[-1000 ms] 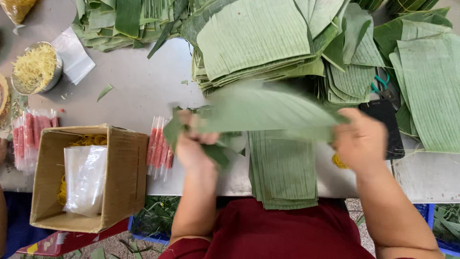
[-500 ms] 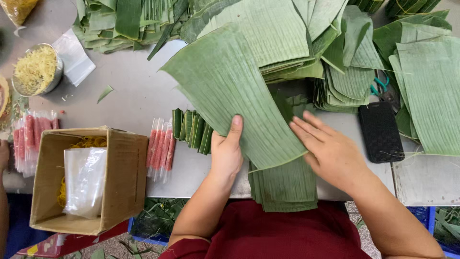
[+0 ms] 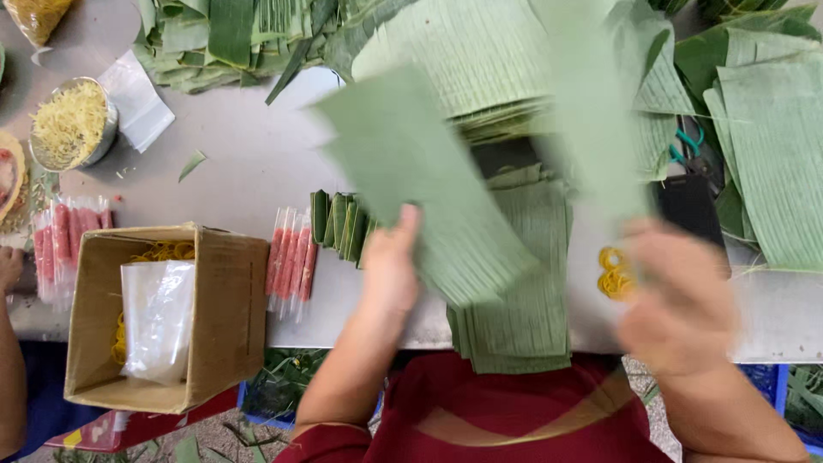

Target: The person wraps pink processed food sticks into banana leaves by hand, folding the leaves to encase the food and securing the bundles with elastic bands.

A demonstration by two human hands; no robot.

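The left hand (image 3: 390,270) lies flat, fingers extended, pressing the lower left edge of a long banana leaf strip (image 3: 429,189) that angles toward 11 o'clock over the grey table (image 3: 249,163). The right hand (image 3: 677,296) is motion-blurred at 3 o'clock of the left; it appears to lift a second, paler leaf piece (image 3: 596,111), but how far it is closed cannot be told. The step in hand is judged to be separating single leaves above the trimmed leaf stack (image 3: 514,309) lying between the hands at the near table edge. The next move likely calls for laying one leaf flat and squaring it before anything is placed on it. Open room is limited: small folded leaf packets (image 3: 339,225) and pink wrapped sticks (image 3: 291,257) lie just beside the left hand at 9 o'clock, a cardboard box (image 3: 214,317) overhangs the near edge farther left, yellow rubber bands (image 3: 613,274) and a dark phone (image 3: 690,210) flank the right hand, and tall leaf piles (image 3: 480,60) fill 12 o'clock.
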